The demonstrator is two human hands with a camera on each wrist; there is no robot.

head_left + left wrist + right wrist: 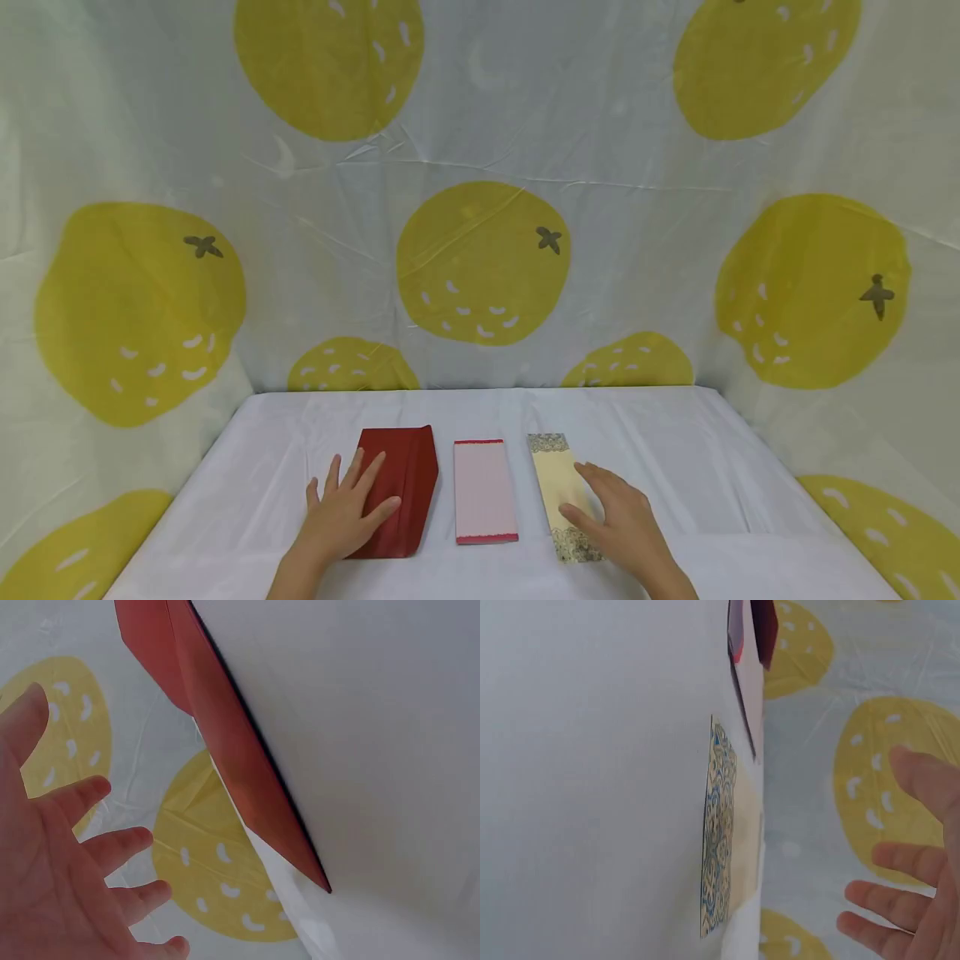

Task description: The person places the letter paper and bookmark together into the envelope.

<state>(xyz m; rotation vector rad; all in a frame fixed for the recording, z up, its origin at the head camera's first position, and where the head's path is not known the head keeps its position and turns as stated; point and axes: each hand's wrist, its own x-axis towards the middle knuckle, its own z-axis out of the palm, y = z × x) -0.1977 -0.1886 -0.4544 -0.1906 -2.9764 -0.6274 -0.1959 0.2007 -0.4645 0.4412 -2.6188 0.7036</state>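
Note:
On the left of the table lies a dark red envelope [416,492] with its flap side to the right. My left hand [341,508] hovers over its left part, fingers spread; in the left wrist view a gap shows between palm and envelope [232,765]. A pink card [485,492] with red bands at both ends lies in the middle. To its right is a cream card [553,479] with patterned ends, its near end [718,832] blue and gold in the right wrist view. My right hand [626,521] is above that card's right edge, fingers loosely extended, holding nothing.
A white cloth [712,475] covers the table. Behind and at both sides hang pale curtains [637,250] printed with yellow fruit, meeting the table's back edge.

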